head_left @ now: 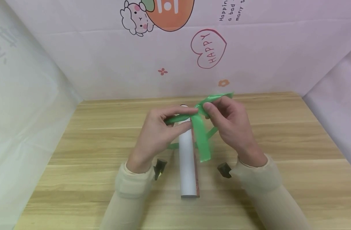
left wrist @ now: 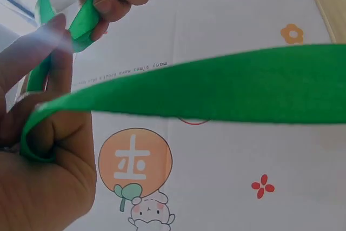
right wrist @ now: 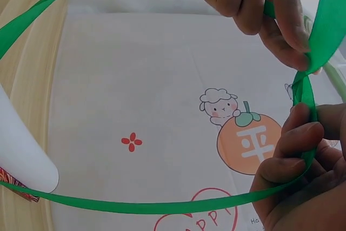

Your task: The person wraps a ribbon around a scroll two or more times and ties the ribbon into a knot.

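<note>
Green ribbon [head_left: 200, 134] pinched by your left hand [head_left: 161, 127] and right hand [head_left: 227, 123] fingers may slip loose if either pinch slackens.

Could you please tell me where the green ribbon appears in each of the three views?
Head: green ribbon at centre, pinched by both hands above the white roll.
Left wrist: broad band across the middle.
Right wrist: loop round the frame.
Shared landmark: orange cartoon print.

table: light wood [head_left: 278, 143] | back wall: pink cartoon-print sheet [head_left: 250, 48] | left: white sheet [head_left: 20, 111]
</note>
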The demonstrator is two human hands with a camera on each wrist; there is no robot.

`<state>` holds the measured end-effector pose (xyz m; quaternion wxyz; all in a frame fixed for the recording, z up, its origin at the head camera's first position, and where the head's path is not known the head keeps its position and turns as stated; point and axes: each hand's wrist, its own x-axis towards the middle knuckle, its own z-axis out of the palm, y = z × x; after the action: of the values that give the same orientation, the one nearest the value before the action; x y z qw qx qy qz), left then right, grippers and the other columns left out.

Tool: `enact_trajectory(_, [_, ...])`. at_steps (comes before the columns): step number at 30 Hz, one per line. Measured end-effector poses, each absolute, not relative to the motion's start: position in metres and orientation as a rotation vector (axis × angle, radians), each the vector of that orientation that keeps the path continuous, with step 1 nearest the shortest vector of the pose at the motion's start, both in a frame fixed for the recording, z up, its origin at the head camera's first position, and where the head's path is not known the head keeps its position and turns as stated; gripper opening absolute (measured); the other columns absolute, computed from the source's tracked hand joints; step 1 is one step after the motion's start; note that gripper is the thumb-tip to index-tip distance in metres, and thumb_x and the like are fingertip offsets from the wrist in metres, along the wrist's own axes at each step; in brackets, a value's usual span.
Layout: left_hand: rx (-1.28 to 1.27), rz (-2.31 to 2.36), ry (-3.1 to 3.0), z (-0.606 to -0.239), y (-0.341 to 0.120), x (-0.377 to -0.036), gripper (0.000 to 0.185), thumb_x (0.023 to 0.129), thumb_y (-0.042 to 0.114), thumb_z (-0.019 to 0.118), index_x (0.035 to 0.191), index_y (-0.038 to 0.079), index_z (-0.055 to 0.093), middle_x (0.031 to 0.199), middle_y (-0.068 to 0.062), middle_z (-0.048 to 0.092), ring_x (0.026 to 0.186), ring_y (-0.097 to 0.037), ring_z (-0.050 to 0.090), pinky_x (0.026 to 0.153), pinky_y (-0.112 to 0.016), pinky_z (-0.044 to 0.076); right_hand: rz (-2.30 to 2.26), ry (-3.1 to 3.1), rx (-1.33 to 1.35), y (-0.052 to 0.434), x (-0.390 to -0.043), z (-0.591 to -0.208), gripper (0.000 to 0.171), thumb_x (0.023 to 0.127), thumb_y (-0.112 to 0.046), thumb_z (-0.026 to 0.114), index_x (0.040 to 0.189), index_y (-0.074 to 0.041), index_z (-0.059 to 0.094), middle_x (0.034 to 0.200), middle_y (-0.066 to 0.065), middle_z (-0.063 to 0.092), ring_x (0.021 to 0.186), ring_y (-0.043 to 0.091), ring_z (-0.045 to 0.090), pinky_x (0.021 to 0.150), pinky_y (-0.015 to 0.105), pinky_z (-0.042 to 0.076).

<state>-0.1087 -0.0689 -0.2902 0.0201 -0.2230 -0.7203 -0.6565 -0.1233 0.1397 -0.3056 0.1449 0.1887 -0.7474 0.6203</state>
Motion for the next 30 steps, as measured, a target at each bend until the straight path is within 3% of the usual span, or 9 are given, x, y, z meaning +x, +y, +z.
enact_trajectory(4, [-0.606, -1.889, -2.195, -0.294, -0.065, -0.109, 0.016, 0.089, -0.002, 0.076, 0.102, 0.005, 0.083, 0.103, -0.009, 0.082, 0.079, -0.008, 0.063, 0.055, -0.02, 0.03, 1.777, -2.157, 0.565, 0.139, -0.122, -0.306, 0.008, 0.099, 0.005, 0.065, 0.1, 0.008, 0.072, 0.073, -0.003, 0.062, 0.059, 0.011, 0.047, 0.056, 0.021, 0.044])
enact_trajectory(8, [-0.587, -1.817, -2.159, -0.296, -0.063, -0.111, 0.009, 0.09, 0.006, 0.081, 0.099, 0.004, 0.082, 0.093, -0.008, 0.079, 0.061, -0.008, 0.044, 0.052, -0.021, 0.026, 1.792, -2.143, 0.58, 0.138, -0.121, -0.306, 0.009, 0.099, 0.006, 0.064, 0.103, 0.009, 0.072, 0.071, -0.002, 0.059, 0.057, 0.01, 0.044, 0.055, 0.021, 0.042])
enact_trajectory(11, [-0.559, -1.775, -2.155, -0.296, -0.063, -0.112, 0.009, 0.093, 0.011, 0.081, 0.098, 0.004, 0.08, 0.072, -0.005, 0.066, 0.056, -0.008, 0.037, 0.051, -0.022, 0.024, 1.784, -2.155, 0.565, 0.137, -0.121, -0.306, 0.009, 0.099, 0.005, 0.065, 0.104, 0.008, 0.072, 0.07, -0.002, 0.058, 0.058, 0.011, 0.044, 0.056, 0.021, 0.043])
enact_trajectory(14, [-0.523, -1.728, -2.159, -0.296, -0.064, -0.113, 0.011, 0.096, 0.014, 0.078, 0.096, 0.004, 0.077, 0.065, -0.004, 0.052, 0.053, -0.012, 0.034, 0.051, -0.023, 0.027, 1.761, -2.18, 0.534, 0.137, -0.122, -0.306, 0.01, 0.1, 0.002, 0.065, 0.104, 0.007, 0.073, 0.073, -0.003, 0.06, 0.062, 0.011, 0.049, 0.059, 0.021, 0.046])
enact_trajectory(17, [-0.502, -1.694, -2.163, -0.297, -0.065, -0.114, 0.013, 0.098, 0.016, 0.076, 0.096, 0.003, 0.075, 0.068, -0.006, 0.059, 0.055, -0.018, 0.049, 0.053, -0.021, 0.038, 1.767, -2.202, 0.504, 0.137, -0.122, -0.306, 0.012, 0.102, -0.003, 0.065, 0.105, 0.006, 0.073, 0.081, -0.004, 0.067, 0.071, 0.013, 0.06, 0.066, 0.022, 0.052])
enact_trajectory(22, [-0.46, -1.602, -2.164, -0.298, -0.068, -0.118, 0.015, 0.1, 0.015, 0.073, 0.099, 0.0, 0.072, 0.081, -0.012, 0.073, 0.067, -0.021, 0.063, 0.06, -0.021, 0.045, 1.804, -2.214, 0.448, 0.138, -0.123, -0.306, 0.016, 0.104, -0.01, 0.063, 0.107, 0.003, 0.073, 0.092, -0.006, 0.073, 0.084, 0.017, 0.065, 0.077, 0.024, 0.055])
enact_trajectory(27, [-0.379, -1.537, -2.16, -0.296, -0.074, -0.121, 0.016, 0.101, 0.016, 0.072, 0.104, 0.0, 0.074, 0.1, -0.012, 0.079, 0.094, -0.021, 0.07, 0.086, -0.028, 0.055, 1.9, -2.151, 0.443, 0.14, -0.126, -0.307, 0.018, 0.106, -0.014, 0.06, 0.108, -0.001, 0.073, 0.109, -0.006, 0.078, 0.096, 0.016, 0.07, 0.08, 0.027, 0.055])
enact_trajectory(30, [-0.346, -1.566, -2.129, -0.294, -0.079, -0.122, 0.016, 0.101, 0.014, 0.071, 0.106, -0.001, 0.073, 0.109, -0.013, 0.08, 0.107, -0.022, 0.072, 0.097, -0.034, 0.056, 1.993, -2.064, 0.422, 0.141, -0.129, -0.307, 0.016, 0.106, -0.012, 0.059, 0.108, -0.006, 0.074, 0.106, -0.004, 0.079, 0.097, 0.016, 0.072, 0.079, 0.027, 0.056])
